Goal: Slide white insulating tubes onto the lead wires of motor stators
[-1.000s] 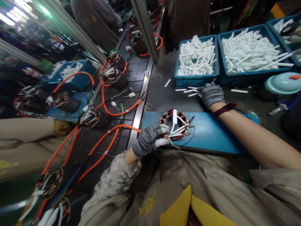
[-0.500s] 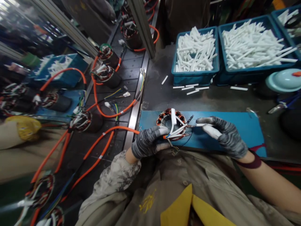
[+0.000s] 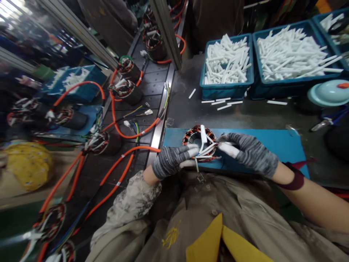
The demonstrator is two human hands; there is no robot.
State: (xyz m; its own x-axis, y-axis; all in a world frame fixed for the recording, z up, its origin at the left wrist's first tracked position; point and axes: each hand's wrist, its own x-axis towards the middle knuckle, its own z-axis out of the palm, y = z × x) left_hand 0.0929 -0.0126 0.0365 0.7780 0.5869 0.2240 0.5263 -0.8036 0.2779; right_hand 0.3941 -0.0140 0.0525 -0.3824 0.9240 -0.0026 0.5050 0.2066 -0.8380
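A motor stator (image 3: 188, 137) with a ring of copper windings lies on a blue board (image 3: 275, 145) in front of me. Wires in white sleeves (image 3: 209, 149) fan out across its near side, and a thicker white sleeve (image 3: 203, 134) stands up from it. My left hand (image 3: 176, 158), in a grey glove with white fingertips, is closed on the sleeved wires at the stator's near left edge. At the right rim, my right hand (image 3: 245, 151), gloved alike, pinches a thin white sleeve against the wire ends; its fingers mostly hide the sleeve.
Two blue bins (image 3: 227, 87) (image 3: 300, 82) of white sleeves stand at the back right, with several loose sleeves (image 3: 224, 107) before them. A light-blue lid (image 3: 328, 92) is at far right. Leftward, a conveyor (image 3: 152, 83) carries stators with orange cables (image 3: 117, 171). A co-worker's yellow cap (image 3: 28, 165) shows at left.
My right hand has moved left with the thin white sleeve, bringing it to the wire ends at the stator. My left hand keeps its hold on the sleeved wires.
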